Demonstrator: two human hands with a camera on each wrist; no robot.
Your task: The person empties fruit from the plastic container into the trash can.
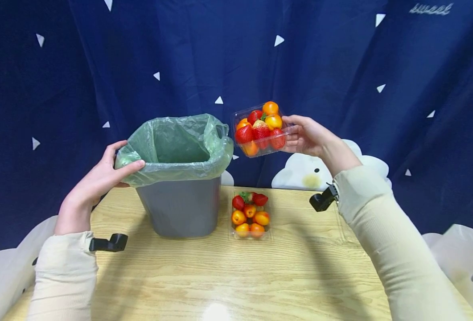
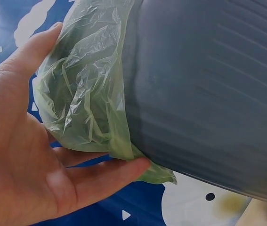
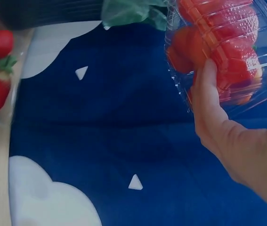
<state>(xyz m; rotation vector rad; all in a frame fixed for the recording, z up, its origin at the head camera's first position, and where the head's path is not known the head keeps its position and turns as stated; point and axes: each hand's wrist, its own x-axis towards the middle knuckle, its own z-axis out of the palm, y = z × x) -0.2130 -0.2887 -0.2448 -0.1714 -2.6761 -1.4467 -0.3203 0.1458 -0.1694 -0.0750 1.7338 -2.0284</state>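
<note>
- One grey bin (image 1: 180,209) stands on the pale wooden table (image 1: 220,272), left of centre, lined with a green bag (image 1: 172,171) folded over its rim.
- A clear lower box (image 1: 266,233) sits on the table just right of the bin, with strawberries and round orange fruits inside.
- Behind everything hangs a dark blue curtain (image 1: 220,53) with white triangles and clouds.
- The raised box (image 1: 266,149), also clear plastic and filled with strawberries and orange fruits, is tilted in the air, right of the bin's mouth.
- Between that mouth and the raised box rises the bag's bunched edge; whether box and bag touch, I cannot tell.
- The left hand (image 1: 97,178) reaches up from the lower left, its thumb over the front of the bag's fold, other fingers round the outside, gripping it.
- The right hand (image 1: 306,136) reaches in from the right and grips the raised box by its right end, with digits on both sides.
- Each cream sleeve (image 1: 405,249) has a black camera (image 1: 320,200) at its wrist.
</note>
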